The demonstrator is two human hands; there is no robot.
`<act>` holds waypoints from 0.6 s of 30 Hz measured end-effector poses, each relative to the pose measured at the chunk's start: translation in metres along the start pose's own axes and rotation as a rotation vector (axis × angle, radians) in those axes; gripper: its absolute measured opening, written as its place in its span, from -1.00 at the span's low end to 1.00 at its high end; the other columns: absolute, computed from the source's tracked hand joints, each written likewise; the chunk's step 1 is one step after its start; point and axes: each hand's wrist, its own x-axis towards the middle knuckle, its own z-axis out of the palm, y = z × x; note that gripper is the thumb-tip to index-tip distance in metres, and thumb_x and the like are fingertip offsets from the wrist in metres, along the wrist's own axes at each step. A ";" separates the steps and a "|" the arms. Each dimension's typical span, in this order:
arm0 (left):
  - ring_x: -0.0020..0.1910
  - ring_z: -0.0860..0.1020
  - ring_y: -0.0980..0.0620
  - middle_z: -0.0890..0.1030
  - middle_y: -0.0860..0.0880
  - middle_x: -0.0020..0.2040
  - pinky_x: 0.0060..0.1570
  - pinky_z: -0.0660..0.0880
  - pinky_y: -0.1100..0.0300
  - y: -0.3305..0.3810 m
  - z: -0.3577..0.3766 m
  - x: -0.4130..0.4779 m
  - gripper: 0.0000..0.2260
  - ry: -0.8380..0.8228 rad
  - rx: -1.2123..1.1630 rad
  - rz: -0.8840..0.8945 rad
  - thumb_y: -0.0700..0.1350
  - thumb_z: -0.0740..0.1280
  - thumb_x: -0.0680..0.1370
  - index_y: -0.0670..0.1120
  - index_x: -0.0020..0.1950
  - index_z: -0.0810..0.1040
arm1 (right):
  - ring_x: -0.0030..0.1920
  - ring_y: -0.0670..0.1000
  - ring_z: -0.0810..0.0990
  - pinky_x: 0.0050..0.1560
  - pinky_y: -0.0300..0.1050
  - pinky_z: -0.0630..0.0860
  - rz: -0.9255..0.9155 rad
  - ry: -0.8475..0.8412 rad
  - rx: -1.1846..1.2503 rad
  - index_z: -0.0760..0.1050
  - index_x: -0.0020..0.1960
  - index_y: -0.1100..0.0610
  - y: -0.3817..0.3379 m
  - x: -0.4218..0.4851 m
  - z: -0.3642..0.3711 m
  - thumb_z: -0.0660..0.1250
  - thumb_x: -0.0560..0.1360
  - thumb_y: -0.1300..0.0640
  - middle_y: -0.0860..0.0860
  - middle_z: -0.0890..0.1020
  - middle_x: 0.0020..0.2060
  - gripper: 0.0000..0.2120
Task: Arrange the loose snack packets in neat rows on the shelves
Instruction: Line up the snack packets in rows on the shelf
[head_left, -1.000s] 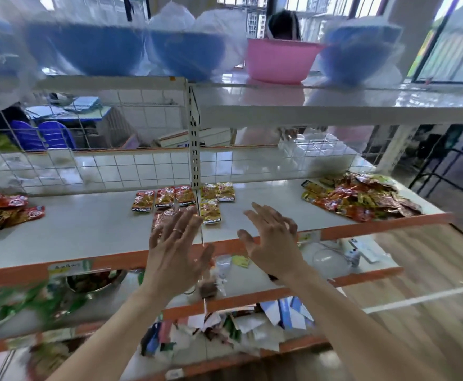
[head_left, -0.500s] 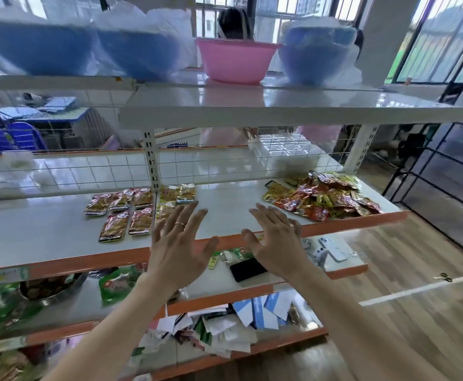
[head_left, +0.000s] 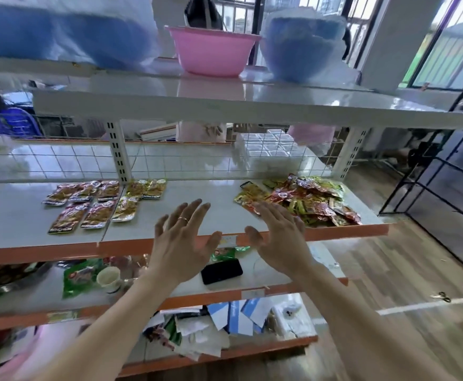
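Observation:
A loose pile of red, yellow and green snack packets [head_left: 304, 200] lies at the right end of the white shelf [head_left: 192, 193] with an orange front edge. Two short rows of flat red and yellow packets [head_left: 98, 202] lie on the shelf's left part. My left hand [head_left: 182, 240] hovers over the shelf's front edge, fingers spread, a ring on one finger, holding nothing. My right hand [head_left: 278, 237] is raised beside it with straight fingers, its fingertips close to the pile's left edge, holding nothing.
A white wire mesh [head_left: 197, 158] backs the shelf. Above stand a pink basin [head_left: 211, 49] and bagged blue basins [head_left: 304, 48]. The shelf below carries a black phone [head_left: 221, 270], a small cup [head_left: 109, 279] and green packets [head_left: 79, 277]. Papers lie on the lowest shelf. Wooden floor at right.
The view has swung right, so the arranged rows slid left and the loose pile came nearer the middle. Both open hands moved rightward, my right hand now close to the pile.

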 end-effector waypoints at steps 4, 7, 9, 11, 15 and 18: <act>0.57 0.21 -0.04 0.26 0.08 0.58 0.49 0.08 -0.12 0.012 0.013 0.007 -0.30 -0.024 0.020 0.013 0.38 -0.03 0.51 0.09 0.57 0.26 | 0.57 -0.05 0.06 0.50 0.11 -0.03 -0.002 -0.017 -0.008 0.17 0.56 -0.10 0.018 0.005 0.000 0.18 0.60 -0.22 -0.15 0.22 0.55 -0.43; 0.57 0.20 -0.04 0.25 0.08 0.58 0.49 0.06 -0.10 0.015 0.019 0.017 -0.29 -0.038 0.017 0.006 0.39 -0.05 0.50 0.09 0.57 0.26 | 0.57 -0.05 0.04 0.53 0.12 -0.05 0.024 -0.036 -0.004 0.16 0.56 -0.09 0.027 0.013 0.003 0.19 0.60 -0.22 -0.13 0.20 0.56 -0.41; 0.57 0.19 -0.04 0.24 0.09 0.59 0.49 0.05 -0.09 0.013 0.024 0.025 -0.29 -0.045 0.020 0.012 0.40 -0.06 0.50 0.10 0.56 0.25 | 0.58 -0.04 0.04 0.54 0.14 -0.04 0.048 -0.038 0.002 0.17 0.56 -0.09 0.032 0.020 0.005 0.19 0.59 -0.23 -0.14 0.20 0.56 -0.40; 0.57 0.18 -0.04 0.23 0.09 0.59 0.49 0.05 -0.08 0.008 0.029 0.034 -0.29 -0.057 0.023 0.021 0.40 -0.06 0.49 0.10 0.56 0.24 | 0.57 -0.04 0.06 0.52 0.13 -0.02 0.058 -0.028 0.013 0.20 0.55 -0.08 0.037 0.028 0.008 0.21 0.59 -0.21 -0.14 0.22 0.55 -0.42; 0.57 0.18 -0.03 0.23 0.09 0.59 0.49 0.06 -0.08 -0.002 0.040 0.059 -0.28 -0.079 0.016 0.034 0.41 -0.08 0.49 0.11 0.56 0.25 | 0.56 -0.03 0.09 0.52 0.12 0.00 0.084 -0.019 0.018 0.21 0.54 -0.07 0.044 0.047 0.015 0.21 0.59 -0.21 -0.11 0.25 0.54 -0.42; 0.55 0.22 -0.04 0.27 0.07 0.57 0.48 0.10 -0.11 -0.007 0.048 0.079 -0.30 -0.075 0.010 0.061 0.41 -0.06 0.50 0.09 0.54 0.28 | 0.56 -0.01 0.10 0.52 0.15 0.03 0.108 -0.017 0.006 0.23 0.53 -0.07 0.050 0.064 0.020 0.19 0.58 -0.23 -0.10 0.26 0.54 -0.42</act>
